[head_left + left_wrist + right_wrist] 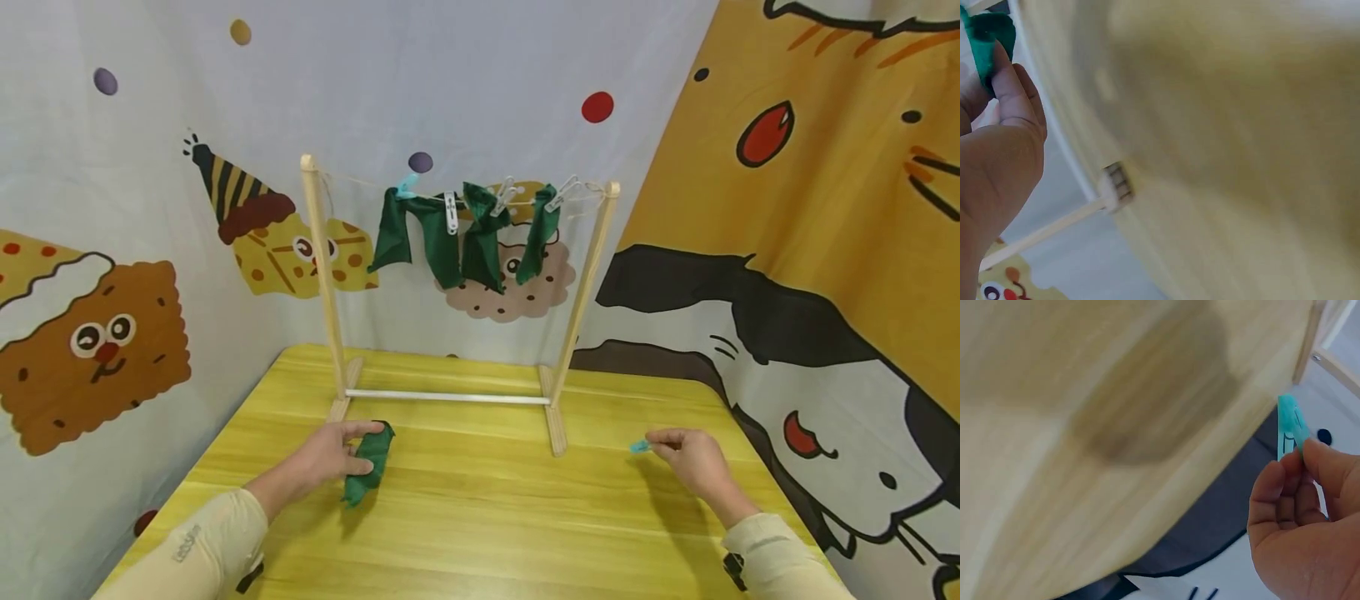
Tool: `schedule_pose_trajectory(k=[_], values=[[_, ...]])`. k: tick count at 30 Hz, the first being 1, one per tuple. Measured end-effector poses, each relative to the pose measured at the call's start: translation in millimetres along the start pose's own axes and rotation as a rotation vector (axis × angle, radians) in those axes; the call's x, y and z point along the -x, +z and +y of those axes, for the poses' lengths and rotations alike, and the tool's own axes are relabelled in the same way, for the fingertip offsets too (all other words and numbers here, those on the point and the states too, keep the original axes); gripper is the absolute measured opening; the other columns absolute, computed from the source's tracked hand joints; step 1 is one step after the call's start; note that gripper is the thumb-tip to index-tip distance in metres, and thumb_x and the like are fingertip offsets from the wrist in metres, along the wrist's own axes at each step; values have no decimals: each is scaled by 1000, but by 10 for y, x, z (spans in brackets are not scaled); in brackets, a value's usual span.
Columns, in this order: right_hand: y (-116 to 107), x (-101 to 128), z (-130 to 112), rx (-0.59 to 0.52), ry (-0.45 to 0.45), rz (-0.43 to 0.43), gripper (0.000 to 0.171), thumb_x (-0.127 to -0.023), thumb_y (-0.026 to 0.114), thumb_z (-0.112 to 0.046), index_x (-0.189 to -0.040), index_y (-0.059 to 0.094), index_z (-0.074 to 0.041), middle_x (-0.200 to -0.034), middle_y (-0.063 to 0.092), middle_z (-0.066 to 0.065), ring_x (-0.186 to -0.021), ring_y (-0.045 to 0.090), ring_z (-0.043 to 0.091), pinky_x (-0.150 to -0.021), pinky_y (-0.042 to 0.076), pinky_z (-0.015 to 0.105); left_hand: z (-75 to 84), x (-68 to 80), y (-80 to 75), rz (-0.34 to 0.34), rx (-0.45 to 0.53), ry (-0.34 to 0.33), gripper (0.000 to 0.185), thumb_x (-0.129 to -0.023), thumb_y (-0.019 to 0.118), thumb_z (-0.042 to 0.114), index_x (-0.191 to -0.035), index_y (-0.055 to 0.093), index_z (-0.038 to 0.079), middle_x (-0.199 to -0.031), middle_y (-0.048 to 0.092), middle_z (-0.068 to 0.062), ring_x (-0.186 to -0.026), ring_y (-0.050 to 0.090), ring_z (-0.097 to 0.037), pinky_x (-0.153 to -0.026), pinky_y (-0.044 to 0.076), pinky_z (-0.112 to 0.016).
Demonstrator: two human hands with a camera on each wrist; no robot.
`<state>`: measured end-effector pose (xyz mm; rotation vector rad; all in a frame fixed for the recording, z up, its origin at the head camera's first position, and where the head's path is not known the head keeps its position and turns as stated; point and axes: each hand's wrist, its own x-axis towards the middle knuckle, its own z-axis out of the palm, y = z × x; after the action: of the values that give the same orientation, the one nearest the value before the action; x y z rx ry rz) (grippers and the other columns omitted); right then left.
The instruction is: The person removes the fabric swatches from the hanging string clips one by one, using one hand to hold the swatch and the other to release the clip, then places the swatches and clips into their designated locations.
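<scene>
My left hand pinches a dark green cloth above the table, left of centre and near the rack's left foot. The cloth also shows at the fingertips in the left wrist view. On the right side, my right hand holds a light blue clothespin between thumb and fingers. That clothespin points away from the hand in the right wrist view. Ahead stands a wooden drying rack with a string line. Several green cloth pieces hang there under a blue clothespin and white clothespins.
The yellow wood-grain table carries the rack toward its back edge. A white crossbar joins the rack's feet, and the right foot reaches forward. A printed cartoon curtain surrounds the table at the back and sides.
</scene>
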<state>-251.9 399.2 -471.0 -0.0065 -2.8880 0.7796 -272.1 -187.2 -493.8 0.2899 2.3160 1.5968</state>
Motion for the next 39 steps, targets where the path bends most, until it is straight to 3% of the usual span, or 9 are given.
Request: schedule_pose_trajectory(k=[7,10,15,18,22,25,34,39], values=[[143,11,172,-18,36,0,25,-95,66,-15,-118,73,-7,-118,72,15,-109,66,36,-80,58,41,-239,2,51,-32,-45,17,70,-84,74,-3,-147,43,1,-133,58,-26,-114,65,-38,-76,60,-35],[190,14,251,27,9,11,22,-92,69,-12,-113,74,-6,-109,75,14,-102,69,33,-77,58,39,-272,-2,73,-12,-106,28,71,-83,73,-6,-146,44,1,-118,66,-24,-102,69,-36,-70,60,-35],[264,14,345,106,-52,7,19,-88,73,-9,-106,76,-10,-96,77,6,-87,70,21,-69,56,31,-267,-13,114,47,-267,18,70,-80,76,-5,-144,49,5,-95,70,-14,-77,67,-19,-61,57,-32],[296,18,370,118,-75,-14,19,-87,74,-8,-105,76,-12,-96,76,4,-87,70,19,-70,57,34,-238,-18,130,84,-395,21,70,-78,81,2,-141,53,7,-102,70,-11,-82,66,-18,-64,56,-32],[312,24,373,130,-97,-20,19,-86,74,-8,-105,77,-12,-98,77,5,-92,72,24,-76,59,41,-214,-17,142,107,-574,81,69,-75,86,13,-136,57,2,-132,61,-19,-114,62,-33,-89,56,-44],[316,18,376,141,-96,-20,20,-87,74,-9,-106,77,-12,-101,77,5,-95,72,26,-78,59,43,-218,-14,139,100,-643,123,70,-75,86,18,-135,57,-2,-143,52,-22,-129,52,-42,-102,48,-52],[356,24,415,90,-27,-9,23,-88,74,-15,-111,76,-11,-99,77,6,-89,70,21,-74,58,39,-253,-42,143,93,-665,144,72,-79,84,27,-138,54,-3,-146,48,-22,-131,50,-43,-103,46,-54],[388,-7,487,59,13,-12,26,-91,72,-21,-114,75,-10,-106,76,8,-100,70,29,-83,57,45,-279,-59,140,84,-666,126,74,-82,82,29,-141,51,-2,-148,45,-20,-133,48,-41,-104,46,-53]])
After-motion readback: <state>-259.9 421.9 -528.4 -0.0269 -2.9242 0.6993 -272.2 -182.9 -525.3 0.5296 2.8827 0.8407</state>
